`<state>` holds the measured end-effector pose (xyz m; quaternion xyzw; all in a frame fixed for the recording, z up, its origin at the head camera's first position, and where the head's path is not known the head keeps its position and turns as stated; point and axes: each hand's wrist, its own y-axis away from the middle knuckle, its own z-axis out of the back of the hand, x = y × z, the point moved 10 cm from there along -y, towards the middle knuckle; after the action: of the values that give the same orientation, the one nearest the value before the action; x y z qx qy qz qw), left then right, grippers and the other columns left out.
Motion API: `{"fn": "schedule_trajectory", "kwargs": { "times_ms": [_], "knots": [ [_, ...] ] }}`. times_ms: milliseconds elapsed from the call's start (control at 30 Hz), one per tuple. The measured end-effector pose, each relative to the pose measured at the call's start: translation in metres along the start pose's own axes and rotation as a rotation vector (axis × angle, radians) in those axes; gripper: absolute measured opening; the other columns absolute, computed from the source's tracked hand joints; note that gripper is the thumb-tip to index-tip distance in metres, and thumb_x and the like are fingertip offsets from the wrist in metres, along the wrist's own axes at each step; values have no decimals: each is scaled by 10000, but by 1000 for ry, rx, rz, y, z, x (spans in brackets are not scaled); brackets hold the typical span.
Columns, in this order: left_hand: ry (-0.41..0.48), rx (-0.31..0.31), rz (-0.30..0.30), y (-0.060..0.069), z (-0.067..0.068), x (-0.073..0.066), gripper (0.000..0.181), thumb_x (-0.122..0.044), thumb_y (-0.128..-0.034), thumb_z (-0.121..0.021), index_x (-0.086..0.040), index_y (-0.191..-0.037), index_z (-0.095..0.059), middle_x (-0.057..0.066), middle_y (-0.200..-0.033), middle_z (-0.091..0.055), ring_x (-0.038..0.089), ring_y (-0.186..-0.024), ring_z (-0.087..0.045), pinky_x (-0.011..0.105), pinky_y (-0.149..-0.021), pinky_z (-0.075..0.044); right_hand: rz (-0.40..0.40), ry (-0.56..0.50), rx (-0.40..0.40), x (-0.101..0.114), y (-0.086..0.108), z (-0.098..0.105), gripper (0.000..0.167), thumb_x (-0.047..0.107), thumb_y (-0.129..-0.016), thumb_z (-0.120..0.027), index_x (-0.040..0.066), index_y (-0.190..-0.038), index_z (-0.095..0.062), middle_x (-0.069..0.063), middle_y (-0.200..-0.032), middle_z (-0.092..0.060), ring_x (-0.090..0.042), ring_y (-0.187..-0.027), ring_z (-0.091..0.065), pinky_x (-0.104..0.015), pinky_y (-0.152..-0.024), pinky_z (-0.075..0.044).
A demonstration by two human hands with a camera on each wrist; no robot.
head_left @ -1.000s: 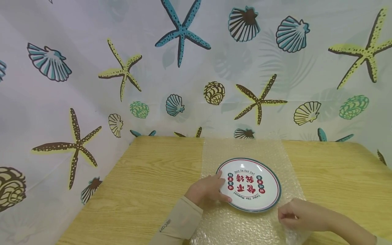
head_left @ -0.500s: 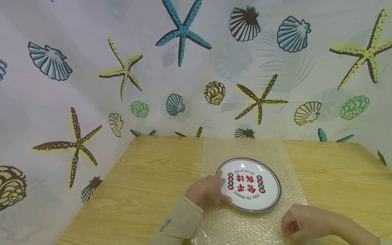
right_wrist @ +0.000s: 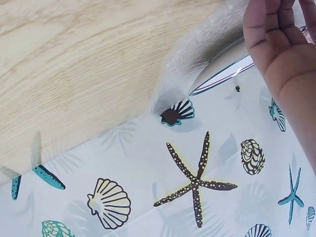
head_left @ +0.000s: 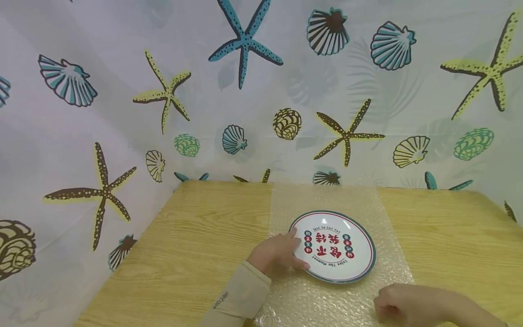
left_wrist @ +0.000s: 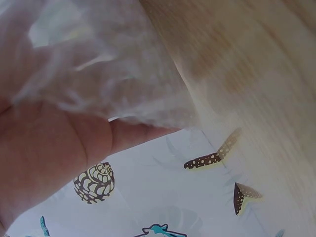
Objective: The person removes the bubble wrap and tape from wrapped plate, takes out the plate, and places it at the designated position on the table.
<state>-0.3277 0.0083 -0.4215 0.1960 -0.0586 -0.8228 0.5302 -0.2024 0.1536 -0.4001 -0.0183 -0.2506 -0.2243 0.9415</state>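
An oval white plate (head_left: 359, 254) with a blue and red rim and printed characters lies on a sheet of bubble wrap (head_left: 310, 304) spread on the table. My left hand (head_left: 275, 252) rests at the plate's left side, its thumb and a finger touching the rim. Wrap covers much of the left wrist view, in front of part of that hand. At the wrap's near right edge is my right hand (head_left: 408, 304), fingers curled, gripping the wrap; its fingertips are hidden in the head view. In the right wrist view the wrap (right_wrist: 197, 59) rises towards that hand.
The wooden table (head_left: 196, 231) extends to both sides of the wrap. A white cloth (head_left: 253, 104) printed with starfish and shells hangs behind it and along the left. The table's far edge meets this cloth.
My right hand has moved down and slightly right, towards the near edge, and away from the plate. The left hand and the plate have stayed in place.
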Motion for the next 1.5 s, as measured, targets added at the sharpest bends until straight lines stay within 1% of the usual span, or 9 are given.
{"fn": "schedule_trajectory", "kwargs": {
  "times_ms": [67,267,333,500,700,967,1233,1400,1500],
  "knots": [
    [3,0,1,0,0,0,753,-506,-734,-645,-151,-1353,-406,19,-1466,-195,268,-1289,-264,369,-1020,-255,-58,-20,6,-3,1,-2,102,185,-836,-611,198,-784,-525,206,-701,-363,73,-623,-358,-133,-494,-336],
    [4,3,8,1,1,0,753,-503,-731,-648,-152,-1352,-408,19,-1465,-198,267,-1290,-260,372,-1021,-252,-330,-103,15,-16,10,-10,190,355,-794,-621,270,-720,-467,173,-598,-285,31,-514,-300,-181,-416,-248],
    [9,3,12,1,1,1,752,-502,-728,-652,-155,-1351,-411,17,-1464,-201,268,-1291,-258,377,-1022,-250,-388,-103,27,-19,11,-13,204,400,-781,-621,282,-722,-464,159,-590,-288,17,-507,-308,-201,-416,-258],
    [13,-3,14,0,1,2,754,-503,-722,-657,-159,-1348,-416,13,-1463,-204,268,-1291,-259,383,-1020,-253,-378,-25,26,-19,9,-13,249,474,-773,-604,286,-722,-448,165,-582,-283,22,-507,-306,-188,-423,-265],
    [9,-4,15,1,2,2,763,-508,-717,-658,-165,-1352,-410,6,-1463,-204,264,-1292,-258,378,-1019,-256,-385,-30,28,-20,9,-14,243,483,-777,-591,291,-723,-452,167,-575,-288,25,-503,-307,-185,-417,-251],
    [6,-9,24,0,2,3,761,-509,-716,-658,-165,-1349,-414,5,-1463,-204,265,-1293,-255,372,-1019,-257,-282,33,-10,-15,7,-12,219,453,-812,-566,289,-736,-443,195,-589,-268,49,-511,-297,-167,-413,-266],
    [8,-8,36,1,1,3,757,-502,-713,-663,-173,-1349,-416,0,-1463,-204,257,-1295,-252,376,-1016,-262,-207,55,-57,-7,9,-7,206,427,-834,-563,290,-745,-436,215,-603,-259,68,-518,-292,-147,-408,-253],
    [7,-4,29,1,1,2,757,-505,-716,-659,-168,-1349,-415,2,-1464,-202,262,-1293,-255,378,-1017,-260,-246,-6,-13,-11,9,-7,193,452,-818,-568,288,-769,-477,200,-618,-286,55,-543,-345,-169,-427,-303],
    [12,-2,27,1,1,2,757,-506,-716,-658,-167,-1348,-416,2,-1464,-202,263,-1294,-253,379,-1019,-255,-274,-54,-20,-16,9,-3,168,430,-811,-589,288,-781,-505,198,-624,-328,45,-558,-373,-183,-440,-320]
  ]
}}
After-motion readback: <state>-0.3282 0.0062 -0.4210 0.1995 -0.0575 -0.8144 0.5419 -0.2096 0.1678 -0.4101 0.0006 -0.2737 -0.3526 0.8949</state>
